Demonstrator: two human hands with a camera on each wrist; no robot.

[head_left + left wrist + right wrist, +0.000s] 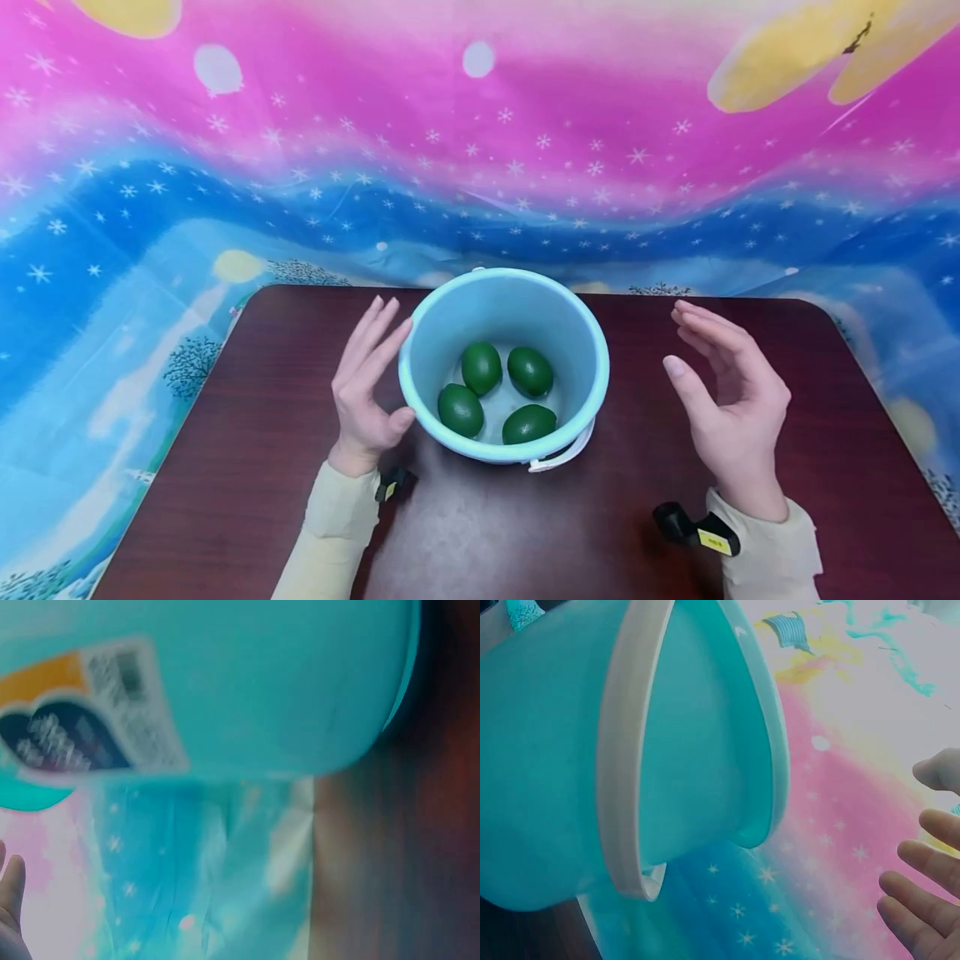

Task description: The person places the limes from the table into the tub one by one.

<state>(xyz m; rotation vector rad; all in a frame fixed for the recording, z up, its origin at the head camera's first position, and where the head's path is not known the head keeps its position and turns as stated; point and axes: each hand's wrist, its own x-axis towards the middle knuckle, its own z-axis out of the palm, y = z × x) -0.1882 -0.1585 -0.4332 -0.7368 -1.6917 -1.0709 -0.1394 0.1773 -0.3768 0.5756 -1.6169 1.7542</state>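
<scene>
A light blue bucket [517, 313] stands upright on the table, its white handle [568, 452] hanging down at the front right. Several dark green, egg-shaped fruits that look like avocados [481, 367] lie apart or side by side on its floor. My left hand [367, 387] is at the bucket's left side with fingers extended; whether the fingertips touch the rim I cannot tell. To the right of the bucket, clear of it, my right hand [731, 387] is held up with loosely bent fingers and nothing in it. A printed label [90, 709] shows on the bucket's wall in the left wrist view.
The dark reddish-brown table [247, 467] has rounded far corners. Behind and beside it hangs a pink and blue cloth [420, 108] with snowflakes. Each wrist wears a black strapped device, such as the right wrist device [697, 531].
</scene>
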